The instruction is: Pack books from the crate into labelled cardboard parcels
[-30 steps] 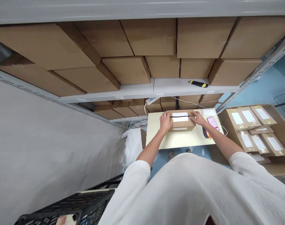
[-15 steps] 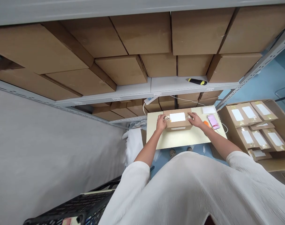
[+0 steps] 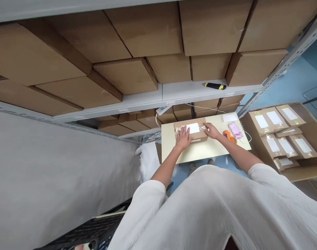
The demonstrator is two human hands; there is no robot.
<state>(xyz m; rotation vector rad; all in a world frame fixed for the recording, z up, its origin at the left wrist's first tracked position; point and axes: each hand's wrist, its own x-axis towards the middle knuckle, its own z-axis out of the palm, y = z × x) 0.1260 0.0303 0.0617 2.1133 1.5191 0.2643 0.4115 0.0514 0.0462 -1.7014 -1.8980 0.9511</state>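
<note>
A small cardboard box (image 3: 197,136) with a white label (image 3: 193,128) and clear tape across its top lies on the cream table (image 3: 197,152). My left hand (image 3: 183,139) rests on the box's top left part, fingers spread over the tape and the label's edge. At the other end my right hand (image 3: 212,131) grips the upper right edge, with its fingers on the tape. An orange tape dispenser (image 3: 229,135) stands to the right of that hand, beside a phone (image 3: 235,130) with a pink screen.
Shelves (image 3: 137,100) packed with cardboard boxes rise behind the table. A yellow-and-black utility knife (image 3: 214,85) lies on one shelf. To the right, a large open carton (image 3: 308,118) holds several labelled boxes. A black crate (image 3: 82,231) is at lower left, near white wrapping material (image 3: 149,159).
My left hand has moved from the box's left end onto its top and spread its fingers. My right hand stays at the right end. The view has shifted slightly.
</note>
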